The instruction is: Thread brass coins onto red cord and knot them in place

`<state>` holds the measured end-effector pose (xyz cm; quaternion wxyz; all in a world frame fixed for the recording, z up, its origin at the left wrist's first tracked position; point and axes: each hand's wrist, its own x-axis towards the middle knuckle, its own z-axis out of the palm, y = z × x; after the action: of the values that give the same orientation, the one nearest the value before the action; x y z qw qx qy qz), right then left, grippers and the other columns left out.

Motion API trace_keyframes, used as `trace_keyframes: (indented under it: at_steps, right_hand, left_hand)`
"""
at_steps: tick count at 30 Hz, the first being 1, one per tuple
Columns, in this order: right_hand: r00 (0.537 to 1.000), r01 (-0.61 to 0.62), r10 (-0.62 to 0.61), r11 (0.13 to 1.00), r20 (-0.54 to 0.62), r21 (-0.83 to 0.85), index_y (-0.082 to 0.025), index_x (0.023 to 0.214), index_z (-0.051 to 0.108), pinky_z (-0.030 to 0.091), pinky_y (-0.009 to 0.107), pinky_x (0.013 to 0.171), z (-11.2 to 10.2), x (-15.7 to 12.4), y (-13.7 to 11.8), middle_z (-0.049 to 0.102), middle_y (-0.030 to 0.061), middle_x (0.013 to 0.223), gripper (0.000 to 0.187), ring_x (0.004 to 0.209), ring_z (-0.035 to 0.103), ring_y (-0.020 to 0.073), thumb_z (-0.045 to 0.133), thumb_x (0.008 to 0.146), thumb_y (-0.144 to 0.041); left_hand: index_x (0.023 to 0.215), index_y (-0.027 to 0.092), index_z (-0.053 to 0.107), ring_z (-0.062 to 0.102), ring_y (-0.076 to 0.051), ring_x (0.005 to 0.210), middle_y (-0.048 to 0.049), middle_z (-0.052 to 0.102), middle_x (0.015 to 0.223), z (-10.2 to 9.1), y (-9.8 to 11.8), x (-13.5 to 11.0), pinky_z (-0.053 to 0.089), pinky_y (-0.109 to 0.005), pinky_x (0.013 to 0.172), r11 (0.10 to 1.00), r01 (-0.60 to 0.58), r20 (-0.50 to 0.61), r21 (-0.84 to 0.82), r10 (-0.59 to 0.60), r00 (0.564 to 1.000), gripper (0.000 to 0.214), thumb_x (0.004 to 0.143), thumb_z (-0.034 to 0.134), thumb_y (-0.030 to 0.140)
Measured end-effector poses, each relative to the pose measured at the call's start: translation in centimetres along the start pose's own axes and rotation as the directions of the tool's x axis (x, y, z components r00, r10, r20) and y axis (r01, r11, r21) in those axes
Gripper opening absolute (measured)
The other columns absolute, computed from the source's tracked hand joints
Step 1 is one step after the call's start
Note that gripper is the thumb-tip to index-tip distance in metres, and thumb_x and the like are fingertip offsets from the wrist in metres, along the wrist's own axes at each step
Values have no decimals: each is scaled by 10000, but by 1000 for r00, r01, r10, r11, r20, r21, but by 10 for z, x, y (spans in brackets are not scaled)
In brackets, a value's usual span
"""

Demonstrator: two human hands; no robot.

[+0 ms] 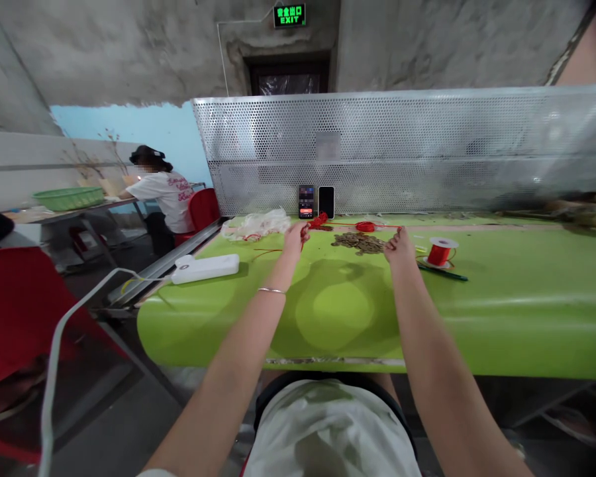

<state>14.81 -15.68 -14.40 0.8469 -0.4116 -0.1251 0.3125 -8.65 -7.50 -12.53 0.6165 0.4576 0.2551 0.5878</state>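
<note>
A red cord runs nearly level between my two hands over the green table. My left hand is closed on its left end, and a loose tail hangs below that hand. The other end is pinched in my right hand. Under and behind the stretched cord lie a heap of bronze-coloured coins and a small red cord bundle. Another red bundle sits just behind my left hand. To the right of my right hand stands a white spool of red cord.
A dark green pen lies in front of the spool. Two phones lean against the perforated metal panel. Clear plastic bags and a white power strip are at left. Another person sits at a table further left.
</note>
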Motion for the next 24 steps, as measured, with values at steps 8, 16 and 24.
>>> trace_keyframes:
  at_steps: [8,16,24]
  right_hand:
    - [997,73,-74,997,-35,-18,-231,625,373,163,218,306,-3,9,10,206,-109,412,414,322,152,58,558,875,-505]
    - [812,539,-579,702,68,-465,-204,617,501,294,240,511,11,-10,7,467,-24,554,305,529,398,113,611,843,-376]
    - [613,786,-395,394,685,-477,-228,707,617,292,255,592,29,-44,22,535,-12,578,164,528,414,133,596,852,-301]
  left_hand:
    - [597,162,567,447,-79,511,4,521,554,-25,61,21,393,-229,552,915,-177,71,363,163,984,234,818,559,88]
    - [548,200,536,531,-177,751,-8,508,607,-89,104,24,445,-402,913,623,-308,-67,719,503,861,273,796,529,86]
    - [881,219,663,592,-202,1027,-49,676,981,-3,20,-12,384,-356,1019,730,-438,298,524,324,898,152,794,588,120]
